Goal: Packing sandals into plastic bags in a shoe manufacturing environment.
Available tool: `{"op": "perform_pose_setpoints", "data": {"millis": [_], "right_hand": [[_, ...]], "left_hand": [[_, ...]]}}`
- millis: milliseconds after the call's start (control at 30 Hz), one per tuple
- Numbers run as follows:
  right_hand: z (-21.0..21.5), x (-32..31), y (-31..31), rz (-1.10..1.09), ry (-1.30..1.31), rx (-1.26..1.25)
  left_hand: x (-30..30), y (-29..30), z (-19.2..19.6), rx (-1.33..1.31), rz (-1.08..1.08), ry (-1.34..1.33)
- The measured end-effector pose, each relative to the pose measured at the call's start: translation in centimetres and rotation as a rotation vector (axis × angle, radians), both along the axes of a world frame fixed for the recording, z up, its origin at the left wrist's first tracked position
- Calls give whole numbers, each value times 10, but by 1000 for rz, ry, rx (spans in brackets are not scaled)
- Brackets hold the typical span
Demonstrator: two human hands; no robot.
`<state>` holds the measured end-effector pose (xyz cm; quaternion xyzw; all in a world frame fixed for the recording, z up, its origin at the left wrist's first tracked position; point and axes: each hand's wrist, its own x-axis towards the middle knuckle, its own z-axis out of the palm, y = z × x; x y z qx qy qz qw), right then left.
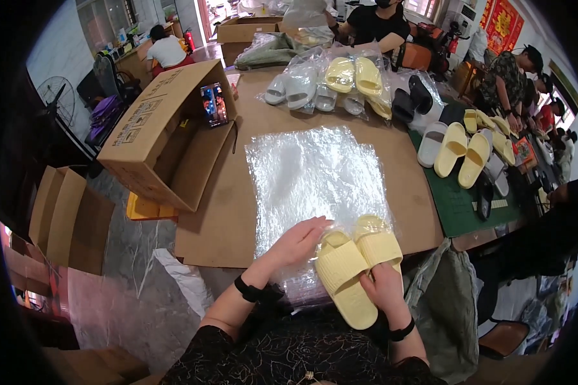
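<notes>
My right hand (385,287) grips a pair of pale yellow slippers (347,273) near their straps, the two side by side with their far ends tipped over the clear plastic bags (315,173). Those bags lie flat in a shiny stack in front of me. Clear film shows around the far ends of the slippers; whether they are inside the top bag I cannot tell. My left hand (300,240) rests palm down on the bags' near part, fingers stretched out beside the left slipper.
A cardboard sheet (411,192) covers the table. At left, an open carton (154,141) holds a phone (214,104). Bagged slippers (300,86) lie at the far side. More yellow slippers (474,160) stand on a green mat (446,199) at right, where people work.
</notes>
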<state>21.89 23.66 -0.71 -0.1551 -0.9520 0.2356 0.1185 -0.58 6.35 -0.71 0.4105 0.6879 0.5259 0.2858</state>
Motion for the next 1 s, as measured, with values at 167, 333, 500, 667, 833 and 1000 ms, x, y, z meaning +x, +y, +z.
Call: {"op": "perform_pose_setpoints", "data": {"millis": [167, 333, 500, 667, 833, 1000], "right_hand": [[6, -10, 3, -2, 13, 37], [11, -33, -5, 43, 43, -23], [-6, -60, 4, 100, 322, -208], [13, -100, -11, -142, 157, -74], [-2, -144, 5, -211, 237, -43], [-43, -135, 26, -99, 189, -395]], "left_hand": [[9, 4, 8, -47, -152, 453], [29, 16, 20, 38, -241, 631], [47, 12, 35, 154, -409, 551], [65, 1, 35, 280, -532, 346], [72, -9, 52, 372, -559, 347], [47, -20, 47, 191, -494, 357]]}}
